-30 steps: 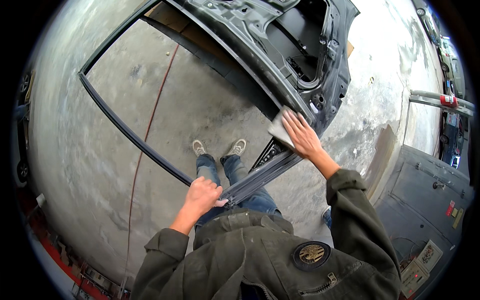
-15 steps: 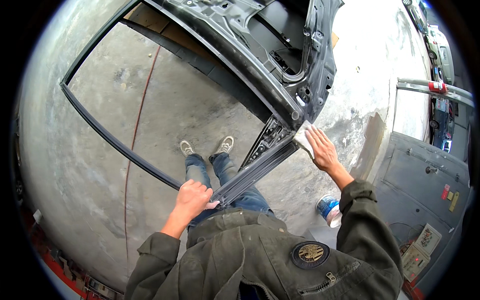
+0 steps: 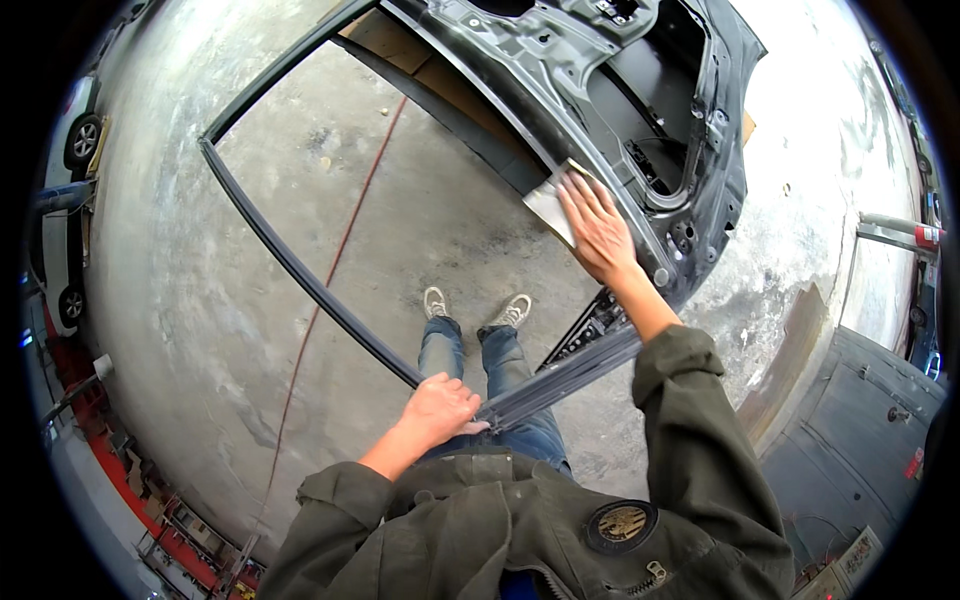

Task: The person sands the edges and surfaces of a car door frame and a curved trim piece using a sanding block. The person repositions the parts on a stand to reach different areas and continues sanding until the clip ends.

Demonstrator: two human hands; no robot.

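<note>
A bare grey-black car door lies in front of me, its window frame reaching back toward my waist. My left hand is closed round the near corner of that frame. Under the flat fingers of my right hand is a thin pale grey sanding pad with a yellowish edge. It rests against the long inner rail below the window opening, and part of it is hidden by my fingers. A black triangular corner piece sits in the frame near my right forearm.
My shoes stand on the concrete floor, seen through the window opening. A red line runs along the floor. Brown cardboard shows beneath the door. A grey cabinet is at right; a parked car stands far left.
My right hand has moved the sanding pad from the door's near right corner, up and left along the rail. My left hand keeps its hold; the whole view has shifted.
</note>
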